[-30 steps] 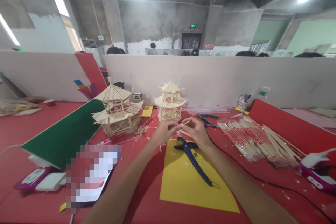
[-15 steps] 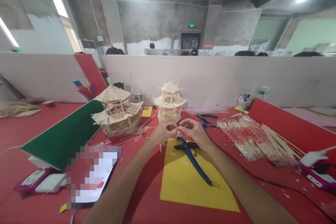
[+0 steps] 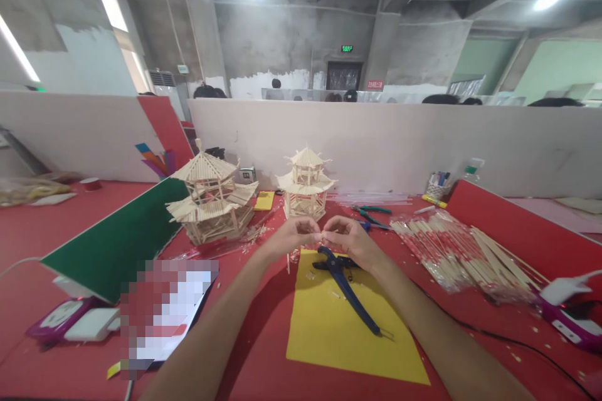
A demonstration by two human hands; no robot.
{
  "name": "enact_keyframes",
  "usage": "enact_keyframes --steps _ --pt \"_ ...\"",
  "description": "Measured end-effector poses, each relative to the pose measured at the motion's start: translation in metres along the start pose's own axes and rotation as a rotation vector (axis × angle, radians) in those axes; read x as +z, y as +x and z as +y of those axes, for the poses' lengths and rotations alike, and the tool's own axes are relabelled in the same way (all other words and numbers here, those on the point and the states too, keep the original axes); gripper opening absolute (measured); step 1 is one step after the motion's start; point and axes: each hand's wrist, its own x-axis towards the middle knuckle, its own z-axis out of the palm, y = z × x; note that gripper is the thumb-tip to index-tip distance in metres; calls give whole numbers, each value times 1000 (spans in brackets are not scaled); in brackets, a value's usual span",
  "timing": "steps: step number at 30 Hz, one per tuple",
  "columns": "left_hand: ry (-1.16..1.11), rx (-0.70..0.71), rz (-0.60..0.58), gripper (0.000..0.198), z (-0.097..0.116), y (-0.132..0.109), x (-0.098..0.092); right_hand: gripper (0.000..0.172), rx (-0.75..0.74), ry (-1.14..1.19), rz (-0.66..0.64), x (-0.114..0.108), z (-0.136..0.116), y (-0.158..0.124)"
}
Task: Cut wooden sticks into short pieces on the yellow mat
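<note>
The person's hands are raised just off the counter (image 3: 61,225), fingertips meeting over the far edge of a yellow sheet (image 3: 338,338). The left hand (image 3: 290,237) and the right hand (image 3: 352,239) are each clenched, thumb against forefinger. Together they pinch a wooden sliver (image 3: 322,236) that is held in the air between them. It is so small that it barely shows past the fingers, and I can't tell its length.

At 6 o'clock from the hands, blue-handled cutters (image 3: 345,285) lie on the yellow sheet with the head just under the right hand and the handles running towards the person. At 12 o'clock a small stick pagoda (image 3: 305,183) stands upright near the white partition (image 3: 399,144). A larger pagoda (image 3: 209,197) stands at 10 o'clock, with loose wood scraps around its base. A green board (image 3: 113,241) lies at 9 o'clock, just beside the larger model.

Green-handled pliers (image 3: 371,208) rest on the counter at 1 o'clock, near the right hand but not touching it. At 3 o'clock a heap of wrapped sticks (image 3: 451,247) is spread out, well apart from the hands. Beyond it, at 2 o'clock, a pen cup (image 3: 437,187) stands against the partition. A purple and white tool (image 3: 564,313) sits at the counter's right edge, at 4 o'clock
</note>
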Motion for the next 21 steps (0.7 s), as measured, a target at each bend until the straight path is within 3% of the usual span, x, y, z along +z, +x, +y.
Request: enact_keyframes --steps 9,14,21 --pt "110 44 172 33 -3 6 3 28 -64 -132 151 1 5 3" --pt "52 38 162 36 -6 8 5 30 -38 21 199 -1 14 9" --pt "-32 -36 155 37 -4 5 8 30 -22 58 168 -2 12 9"
